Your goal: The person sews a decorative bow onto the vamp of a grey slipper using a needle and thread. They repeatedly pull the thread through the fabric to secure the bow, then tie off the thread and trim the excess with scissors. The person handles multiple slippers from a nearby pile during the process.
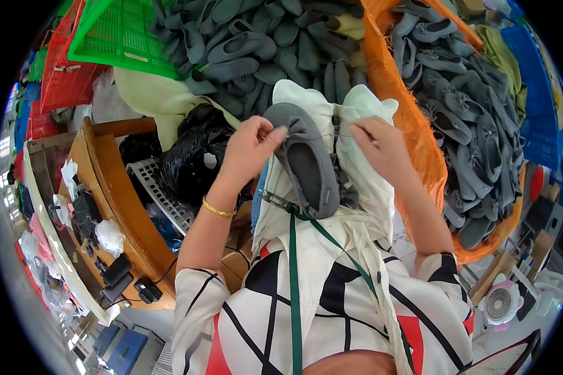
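Observation:
A grey slip-on shoe (308, 164) with a gathered bow at its toe rests on the white cloth (363, 115) over my lap, toe pointing away from me. My left hand (254, 145) pinches the shoe by the bow, thumb and forefinger pressed together. To the right of the shoe, my right hand (378, 142) is raised, its fingers closed in a pinch. Whatever lies between those fingertips is too small to make out. Metal snips (278, 200) lie on my lap beside the shoe's heel, by a dark green cord (294, 275).
Many grey shoes (241, 47) are heaped ahead, beside a green crate (122, 37). An orange sack (413, 140) at the right holds more. On the left are a wooden table (116, 206) with small items, a black plastic bag (197, 150) and a red crate (65, 62). A fan (502, 302) stands lower right.

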A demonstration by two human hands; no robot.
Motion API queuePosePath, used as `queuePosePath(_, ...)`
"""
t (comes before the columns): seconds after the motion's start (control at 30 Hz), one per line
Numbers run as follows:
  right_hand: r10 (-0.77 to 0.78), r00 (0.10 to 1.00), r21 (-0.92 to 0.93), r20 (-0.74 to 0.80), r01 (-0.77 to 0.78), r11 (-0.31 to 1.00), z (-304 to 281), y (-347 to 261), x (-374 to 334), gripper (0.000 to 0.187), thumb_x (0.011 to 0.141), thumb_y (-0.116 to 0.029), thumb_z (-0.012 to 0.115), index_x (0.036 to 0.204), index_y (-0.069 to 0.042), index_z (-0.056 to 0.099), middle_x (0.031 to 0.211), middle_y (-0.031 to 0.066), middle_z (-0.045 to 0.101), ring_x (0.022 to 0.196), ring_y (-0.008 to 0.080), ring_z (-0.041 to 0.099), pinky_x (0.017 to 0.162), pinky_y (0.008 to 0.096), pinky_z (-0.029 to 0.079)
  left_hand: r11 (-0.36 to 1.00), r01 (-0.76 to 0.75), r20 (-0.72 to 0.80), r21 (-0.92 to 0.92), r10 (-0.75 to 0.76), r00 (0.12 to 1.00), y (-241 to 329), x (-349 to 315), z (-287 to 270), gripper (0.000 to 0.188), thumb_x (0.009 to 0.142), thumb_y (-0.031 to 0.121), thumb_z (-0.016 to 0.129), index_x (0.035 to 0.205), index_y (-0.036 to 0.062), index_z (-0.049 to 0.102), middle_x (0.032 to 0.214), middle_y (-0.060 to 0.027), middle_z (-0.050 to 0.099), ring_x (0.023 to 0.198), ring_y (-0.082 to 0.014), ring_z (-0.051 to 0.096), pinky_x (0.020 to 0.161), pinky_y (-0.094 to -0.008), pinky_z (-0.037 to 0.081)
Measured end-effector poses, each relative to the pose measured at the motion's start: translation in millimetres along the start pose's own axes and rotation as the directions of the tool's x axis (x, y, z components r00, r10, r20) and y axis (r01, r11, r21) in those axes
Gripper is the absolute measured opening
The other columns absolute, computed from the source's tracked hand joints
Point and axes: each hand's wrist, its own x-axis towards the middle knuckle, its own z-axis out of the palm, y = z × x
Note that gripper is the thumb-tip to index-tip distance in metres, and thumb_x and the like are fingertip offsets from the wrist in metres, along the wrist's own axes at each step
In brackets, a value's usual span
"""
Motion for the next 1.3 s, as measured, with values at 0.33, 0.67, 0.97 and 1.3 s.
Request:
queuePosePath(0.33, -0.364, 0.923, -0.028, 0.128, 0.370, 0.929, 70, -7, 39, 0.028, 0.078, -0.013, 0.076, 0.103, -0.007, 0.066, 0.088, 0.0116, 0.057, 0.084, 0.0320, 0.059, 0.071, 0.0404, 0.049, 0.994, -0.065, -0.005, 0.083, 0.065, 0.998, 15, -11, 17, 0.025, 0.080, 0.014, 0.077, 0.091, 0.0041, 0.056, 0.082, -0.0097, 0.058, 0.072, -0.0262, 0.057, 0.063, -0.0346, 0.047)
queuePosePath(0.67, -0.395, 0.918, -0.096, 0.014, 0.395, 0.914, 77, 0, 32, 0.028, 0.075, -0.010, 0.078, 0.100, -0.007, 0.067, 0.079, 0.0076, 0.052, 0.075, 0.0281, 0.056, 0.064, 0.0394, 0.048, 0.981, -0.189, -0.169, 0.049, 0.195, 0.966, 3, -8, 35, 0.020, 0.078, 0.006, 0.077, 0.094, 0.0060, 0.064, 0.083, -0.0082, 0.063, 0.073, -0.0261, 0.060, 0.063, -0.0362, 0.048)
queuePosePath(0.97, -0.072, 0.974, 0.097, 0.213, 0.052, 0.994, 69, -6, 44, 0.017, 0.084, -0.014, 0.073, 0.096, -0.003, 0.067, 0.079, 0.0132, 0.055, 0.073, 0.0310, 0.056, 0.064, 0.0387, 0.045, 0.995, -0.100, 0.011, -0.023, 0.100, 0.995, 3, 5, 23, 0.020, 0.078, 0.014, 0.075, 0.092, 0.0060, 0.063, 0.082, -0.0101, 0.064, 0.074, -0.0307, 0.062, 0.063, -0.0391, 0.048)
queuePosePath(1.3, -0.131, 0.942, -0.189, 0.309, 0.196, 0.962, 38, -17, 30, 0.025, 0.086, -0.020, 0.071, 0.075, -0.001, 0.060, 0.073, 0.0151, 0.056, 0.070, 0.0338, 0.058, 0.062, 0.0419, 0.046, 0.949, 0.229, 0.214, -0.218, -0.183, 0.960, 2, 8, 13, 0.018, 0.092, 0.016, 0.070, 0.099, 0.0015, 0.061, 0.081, -0.0019, 0.065, 0.066, -0.0093, 0.058, 0.062, -0.0229, 0.048)
